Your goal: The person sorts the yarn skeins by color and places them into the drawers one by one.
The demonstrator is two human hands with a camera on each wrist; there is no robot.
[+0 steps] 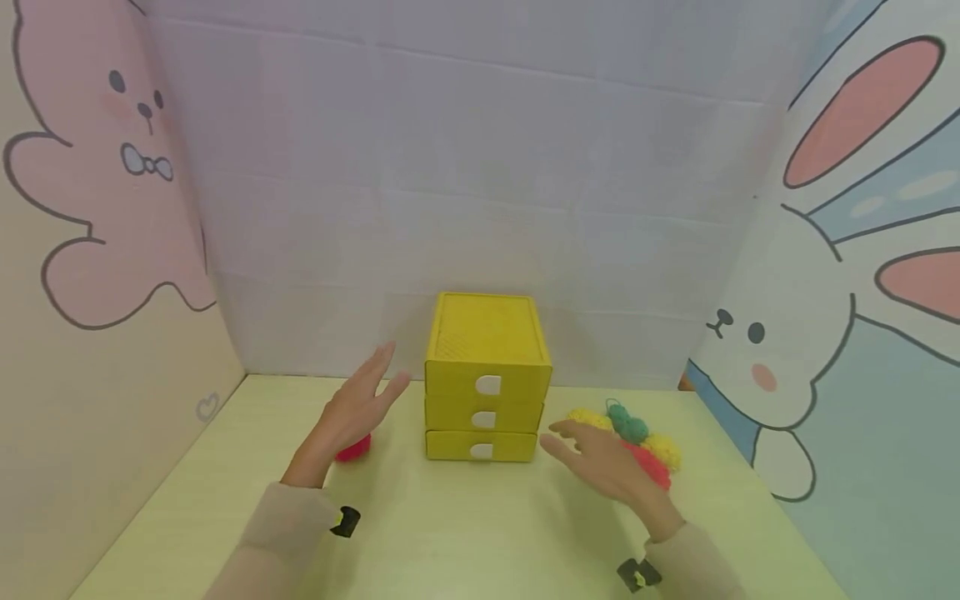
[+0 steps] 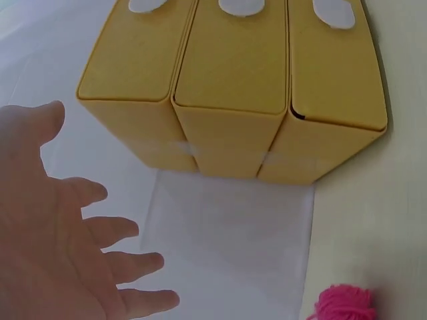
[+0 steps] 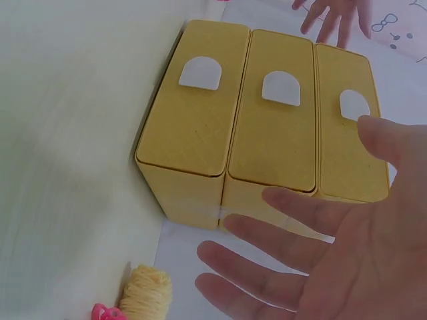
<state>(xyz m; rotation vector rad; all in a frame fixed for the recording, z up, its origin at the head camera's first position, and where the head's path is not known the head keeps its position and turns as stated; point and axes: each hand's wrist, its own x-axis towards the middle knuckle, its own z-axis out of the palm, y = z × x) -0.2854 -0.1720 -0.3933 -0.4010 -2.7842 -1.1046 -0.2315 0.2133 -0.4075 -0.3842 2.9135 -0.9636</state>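
Note:
A yellow box with three stacked drawers [image 1: 487, 400] stands against the back wall, each drawer front bearing a white rounded tab [image 1: 488, 385]. To its left hovers my left hand [image 1: 360, 408], fingers extended and holding nothing. My right hand [image 1: 600, 462] is held off to the right, its fingers spread and also holding nothing. Both wrist views show the drawers closed, with a gap between each palm and the box. Behind the left hand lies a pink-red ball of yarn [image 1: 354, 448], partly hidden by it. Beyond the right hand are yellow yarn [image 1: 663, 452], green yarn [image 1: 628, 425] and red-pink yarn [image 1: 649, 467].
A pale yellow-green tabletop [image 1: 450, 533] carries everything. White sheeting [image 1: 480, 183] closes off the back. Side panels bear a pink cartoon bear [image 1: 112, 192] on the left and a white cartoon rabbit [image 1: 795, 350] on the right.

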